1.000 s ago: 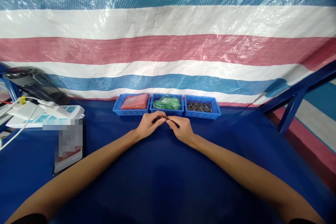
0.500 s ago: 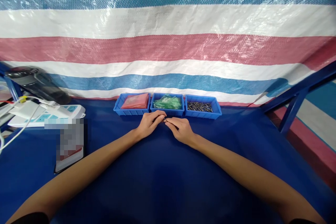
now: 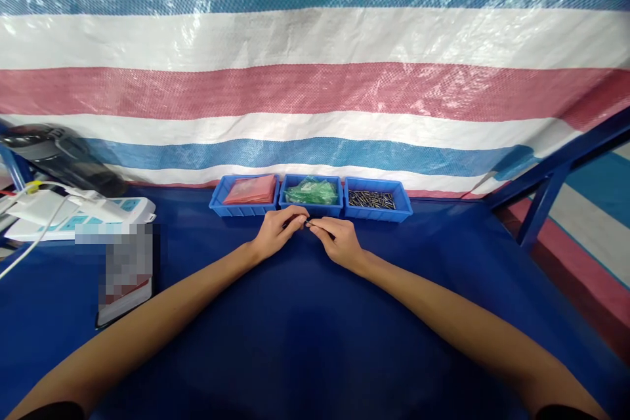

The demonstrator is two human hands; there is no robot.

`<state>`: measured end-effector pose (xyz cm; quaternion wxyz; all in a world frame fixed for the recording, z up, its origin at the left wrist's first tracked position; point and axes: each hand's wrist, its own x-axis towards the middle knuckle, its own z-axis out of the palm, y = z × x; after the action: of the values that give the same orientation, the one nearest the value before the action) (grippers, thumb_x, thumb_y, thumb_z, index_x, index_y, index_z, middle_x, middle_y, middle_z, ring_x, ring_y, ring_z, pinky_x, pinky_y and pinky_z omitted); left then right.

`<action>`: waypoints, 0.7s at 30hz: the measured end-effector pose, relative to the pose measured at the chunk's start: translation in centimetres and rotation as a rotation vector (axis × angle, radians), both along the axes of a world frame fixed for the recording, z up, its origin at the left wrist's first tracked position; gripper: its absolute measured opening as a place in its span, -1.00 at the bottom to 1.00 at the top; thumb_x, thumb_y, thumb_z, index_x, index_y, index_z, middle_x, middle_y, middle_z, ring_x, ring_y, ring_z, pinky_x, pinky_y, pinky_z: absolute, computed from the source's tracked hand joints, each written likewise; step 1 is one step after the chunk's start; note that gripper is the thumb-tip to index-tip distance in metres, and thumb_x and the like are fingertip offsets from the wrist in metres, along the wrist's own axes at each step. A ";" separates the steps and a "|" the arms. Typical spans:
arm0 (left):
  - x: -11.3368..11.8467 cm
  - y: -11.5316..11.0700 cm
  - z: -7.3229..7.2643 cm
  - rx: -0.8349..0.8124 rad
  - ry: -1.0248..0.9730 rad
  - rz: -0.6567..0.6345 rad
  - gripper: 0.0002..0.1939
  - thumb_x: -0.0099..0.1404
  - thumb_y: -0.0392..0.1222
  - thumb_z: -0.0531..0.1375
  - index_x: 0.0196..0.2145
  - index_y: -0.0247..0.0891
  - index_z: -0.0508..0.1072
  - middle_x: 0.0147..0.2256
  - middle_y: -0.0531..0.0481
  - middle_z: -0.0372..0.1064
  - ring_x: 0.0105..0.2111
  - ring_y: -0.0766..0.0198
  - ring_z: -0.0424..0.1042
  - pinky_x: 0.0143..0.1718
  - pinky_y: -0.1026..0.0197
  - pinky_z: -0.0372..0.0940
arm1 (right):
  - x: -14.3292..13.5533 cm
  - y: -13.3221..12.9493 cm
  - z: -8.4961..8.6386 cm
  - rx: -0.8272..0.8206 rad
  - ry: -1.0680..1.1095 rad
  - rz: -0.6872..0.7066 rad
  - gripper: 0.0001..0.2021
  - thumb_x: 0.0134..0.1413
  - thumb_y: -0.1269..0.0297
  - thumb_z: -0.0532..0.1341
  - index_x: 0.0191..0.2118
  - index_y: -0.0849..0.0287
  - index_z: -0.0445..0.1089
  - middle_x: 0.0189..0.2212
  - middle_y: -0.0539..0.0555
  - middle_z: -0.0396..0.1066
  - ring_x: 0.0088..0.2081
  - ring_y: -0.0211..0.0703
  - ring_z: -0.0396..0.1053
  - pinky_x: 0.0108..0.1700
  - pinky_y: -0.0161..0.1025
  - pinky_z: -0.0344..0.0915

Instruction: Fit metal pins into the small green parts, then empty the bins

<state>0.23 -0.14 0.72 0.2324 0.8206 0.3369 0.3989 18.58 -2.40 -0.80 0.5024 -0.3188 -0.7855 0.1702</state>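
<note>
My left hand (image 3: 276, 231) and my right hand (image 3: 340, 241) meet over the table, just in front of the middle blue bin. Both are closed, thumb against fingers, their fingertips nearly touching. Pinched between them is a small dark piece (image 3: 308, 220), mostly hidden and too small to name surely. Behind the hands, the left bin (image 3: 245, 210) holds flat pink plastic bags (image 3: 251, 189). Crumpled green plastic bags (image 3: 312, 191) fill the middle bin (image 3: 325, 210). Many thin, dark metal pieces like small screws or bits (image 3: 371, 199) lie in the right bin (image 3: 378, 213).
At the left are a white power strip (image 3: 140, 211) with plugs and cables, a dark bottle (image 3: 69, 157) lying tilted, and a phone-like device (image 3: 125, 302), partly blurred. A striped tarp (image 3: 315, 92) hangs behind the blue table (image 3: 305, 341). A blue frame post (image 3: 544, 207) stands right.
The fingertips have shifted slightly around the small dark piece, a bit more of which shows now. The view has moved a little, sliding the bins and the table things slightly left.
</note>
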 end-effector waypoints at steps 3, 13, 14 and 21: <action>0.0 0.0 0.0 0.000 -0.001 -0.013 -0.77 0.39 -0.16 0.01 -0.22 -0.32 0.41 -0.46 0.04 0.41 -0.53 0.44 0.37 -0.46 0.41 0.25 | 0.0 -0.1 0.2 -0.012 0.009 -0.018 -0.81 0.22 0.37 0.11 -0.25 0.22 0.48 -0.36 0.10 0.53 -0.36 -0.20 0.47 -0.28 -0.28 0.37; 0.0 0.0 -0.2 0.048 0.062 0.008 -0.74 0.40 -0.13 0.00 -0.22 -0.30 0.42 -0.45 0.04 0.43 -0.51 0.42 0.39 -0.43 0.40 0.26 | 0.1 -0.2 0.9 -0.047 0.047 -0.098 -0.77 0.23 0.34 0.06 -0.31 0.19 0.46 -0.40 0.08 0.51 -0.37 -0.18 0.46 -0.26 -0.27 0.35; 0.0 0.0 -0.2 0.055 0.063 0.012 -0.74 0.40 -0.13 0.00 -0.22 -0.30 0.42 -0.45 0.03 0.44 -0.50 0.42 0.40 -0.43 0.40 0.27 | 0.1 -0.2 0.9 -0.052 0.048 -0.104 -0.77 0.24 0.33 0.06 -0.31 0.18 0.46 -0.39 0.08 0.51 -0.36 -0.18 0.46 -0.25 -0.27 0.35; 0.0 0.0 -0.3 0.131 0.086 -0.003 -0.75 0.41 -0.15 -0.01 -0.19 -0.29 0.42 -0.37 -0.01 0.46 -0.43 0.38 0.44 -0.36 0.37 0.32 | 0.2 0.0 0.9 -0.101 0.040 -0.143 -0.75 0.25 0.29 0.06 -0.34 0.20 0.45 -0.46 0.05 0.48 -0.45 -0.23 0.41 -0.33 -0.33 0.29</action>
<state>0.20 -0.17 0.45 0.1642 0.8508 0.3188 0.3842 18.80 -2.45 0.08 0.5122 -0.3956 -0.7409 0.1794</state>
